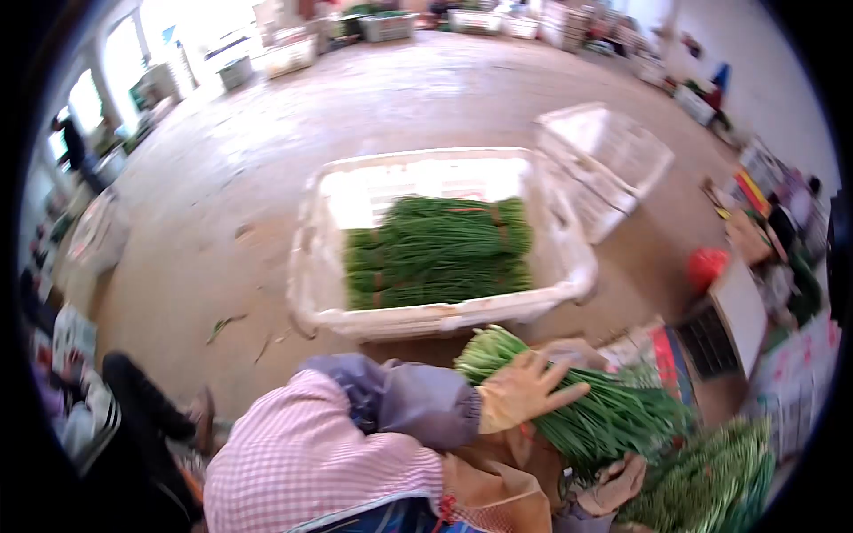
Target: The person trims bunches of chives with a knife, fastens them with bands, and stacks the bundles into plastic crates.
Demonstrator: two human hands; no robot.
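My left hand (529, 391), in a pale yellow glove, lies across a long bundle of green stalks (613, 417), near its pale root end. Its fingers are spread. My right hand (616, 484), in a brownish glove, is low beside the bundle's underside; its fingers are too blurred to make out. Past my left arm stands a large white crate (426, 322) holding several tied green bundles (449, 249). More loose green stalks (702, 480) lie at the lower right.
Another white crate (604, 160) stands behind the large one at the right. A red bag (707, 266) and a cardboard box (733, 320) are on the right. A seated person's dark-clad leg (147, 409) is at the lower left. More crates line the far walls.
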